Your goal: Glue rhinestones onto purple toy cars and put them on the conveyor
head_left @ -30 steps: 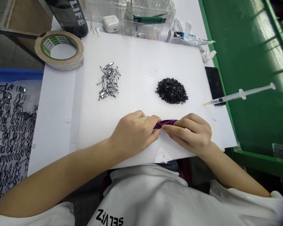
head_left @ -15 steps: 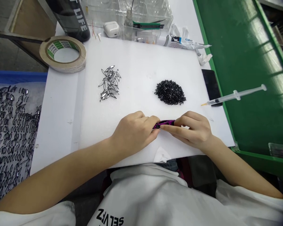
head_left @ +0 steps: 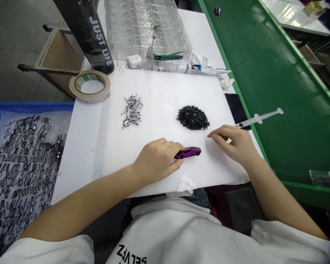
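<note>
A purple toy car (head_left: 191, 151) is gripped at its left end between the thumb and fingers of my left hand (head_left: 161, 159), low over the white foam sheet (head_left: 156, 135). My right hand (head_left: 233, 145) is off the car, to its right, with bent fingers a little apart and nothing visible in them. Just beyond those fingertips lies a heap of tiny black pieces (head_left: 193, 117). Past the same hand, a syringe (head_left: 261, 117) rests partly over a black phone (head_left: 237, 106); the hand hides its tip. Slim silvery dark-edged pieces (head_left: 132, 111) are scattered further left.
A tape roll (head_left: 89, 86) and a black bottle (head_left: 95, 40) stand at the back left. Behind the sheet are a clear tray (head_left: 148, 25), a white earbud case (head_left: 134, 61) and a green cutter (head_left: 167, 57). A green raised border (head_left: 264, 66) runs along the right.
My right hand has let go of the car and moved right and slightly away from me. My left hand keeps hold of the car, now showing more of its side. The camera view has shifted.
</note>
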`<state>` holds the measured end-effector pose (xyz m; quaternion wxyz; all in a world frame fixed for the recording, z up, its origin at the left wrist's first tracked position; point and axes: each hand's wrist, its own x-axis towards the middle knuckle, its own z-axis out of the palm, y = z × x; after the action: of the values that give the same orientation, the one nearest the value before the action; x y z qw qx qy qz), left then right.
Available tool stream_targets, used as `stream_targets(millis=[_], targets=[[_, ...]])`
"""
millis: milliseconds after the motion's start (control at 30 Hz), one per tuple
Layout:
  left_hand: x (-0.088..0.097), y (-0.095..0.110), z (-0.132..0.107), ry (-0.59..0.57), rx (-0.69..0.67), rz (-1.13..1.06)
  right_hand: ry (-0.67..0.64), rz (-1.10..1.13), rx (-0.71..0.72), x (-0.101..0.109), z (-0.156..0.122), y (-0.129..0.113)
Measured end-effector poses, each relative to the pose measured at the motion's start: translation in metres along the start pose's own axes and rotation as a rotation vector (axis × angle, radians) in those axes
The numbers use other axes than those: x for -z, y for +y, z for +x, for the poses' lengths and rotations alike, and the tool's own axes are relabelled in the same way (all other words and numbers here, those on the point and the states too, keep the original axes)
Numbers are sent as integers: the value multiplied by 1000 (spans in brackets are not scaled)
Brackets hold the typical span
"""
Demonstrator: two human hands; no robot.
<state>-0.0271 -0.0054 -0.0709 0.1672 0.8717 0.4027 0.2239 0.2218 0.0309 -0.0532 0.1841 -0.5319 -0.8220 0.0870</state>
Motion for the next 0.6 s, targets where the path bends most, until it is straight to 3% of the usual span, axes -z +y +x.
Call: stream_targets(millis=[133,233,333,400,467,533,600], targets=[[3,1,4,-85,-47,12,-76,-67,-69,-8,4,6],[11,7,6,-218,-42,78,-95,-88,-103,-7,7,5],[25,25,-2,-354,21,151,-37,-85,-96,-2,11,-3],[34,42,-15,-370,43,163,-8,-56,-44,0,17,-14],[38,58,-33,-382,-6,46,-32,-11,75,-2,27,-31],[36,67,-53,-485,-83,-206,-97,21,220,-9,45,-53],[29,69,-71,-578,-34,-409,-173,24,314,-22,71,-75]])
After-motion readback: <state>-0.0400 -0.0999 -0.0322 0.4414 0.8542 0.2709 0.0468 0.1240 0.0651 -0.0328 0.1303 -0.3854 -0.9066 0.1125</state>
